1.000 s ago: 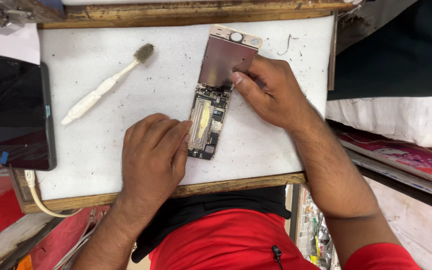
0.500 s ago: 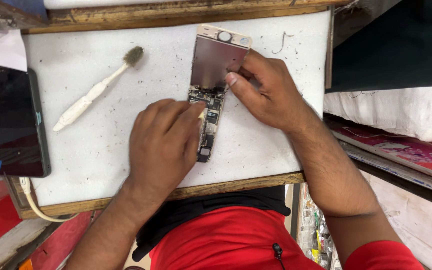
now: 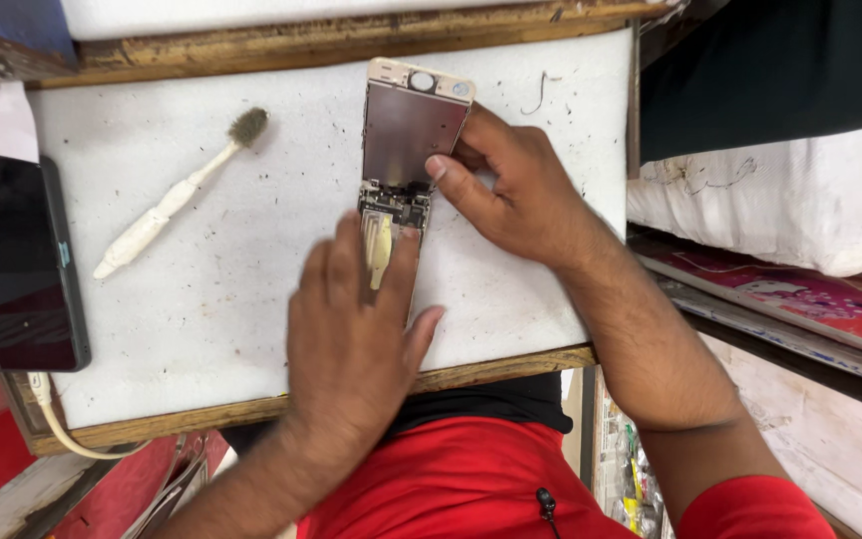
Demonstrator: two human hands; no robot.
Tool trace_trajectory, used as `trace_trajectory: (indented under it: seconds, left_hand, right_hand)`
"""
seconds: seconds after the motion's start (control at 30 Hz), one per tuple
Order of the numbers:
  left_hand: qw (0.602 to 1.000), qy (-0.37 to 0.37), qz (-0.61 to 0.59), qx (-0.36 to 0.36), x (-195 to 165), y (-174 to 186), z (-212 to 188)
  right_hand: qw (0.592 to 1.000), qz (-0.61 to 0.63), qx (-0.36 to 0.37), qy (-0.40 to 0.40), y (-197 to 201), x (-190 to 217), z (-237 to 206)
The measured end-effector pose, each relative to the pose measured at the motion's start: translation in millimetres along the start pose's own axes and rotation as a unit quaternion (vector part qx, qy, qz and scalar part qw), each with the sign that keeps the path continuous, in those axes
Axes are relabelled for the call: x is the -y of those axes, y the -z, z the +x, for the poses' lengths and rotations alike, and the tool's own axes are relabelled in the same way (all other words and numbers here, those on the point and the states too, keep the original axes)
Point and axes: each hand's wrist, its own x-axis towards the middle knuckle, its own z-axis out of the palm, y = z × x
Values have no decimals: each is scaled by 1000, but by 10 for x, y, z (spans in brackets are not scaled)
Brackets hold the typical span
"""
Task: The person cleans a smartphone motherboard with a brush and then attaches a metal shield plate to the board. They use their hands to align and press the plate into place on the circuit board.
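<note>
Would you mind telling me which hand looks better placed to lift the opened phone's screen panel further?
Right, probably. The right hand already has fingertips on the raised screen panel, while the left hand lies flat over the phone body, pinning it.

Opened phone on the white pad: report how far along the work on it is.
Done: the phone is already opened, its screen panel folded up and the insides bare. In hand: the left hand lies over the lower body, while the right hand props the panel with a thumb on its back. Left: the panel seems hinged to the body, nothing lies removed on the white pad, and the brush lies idle.
</note>
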Motion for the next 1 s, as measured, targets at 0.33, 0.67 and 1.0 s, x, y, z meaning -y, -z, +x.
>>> trace_trajectory:
  seconds: [0.33,0.67,1.0]
  left_hand:
    - [994,55,-32,-93,-84,-167,109]
    - [989,82,-8,-122,-86,-88,311]
    - [991,65,-39,-114,3,-209,238]
  right_hand:
    - [994,81,-27,-74,-87,180,180]
    - [984,109,-29,-141,26,315,494]
    - [978,137,-72,-143,-25,320,529]
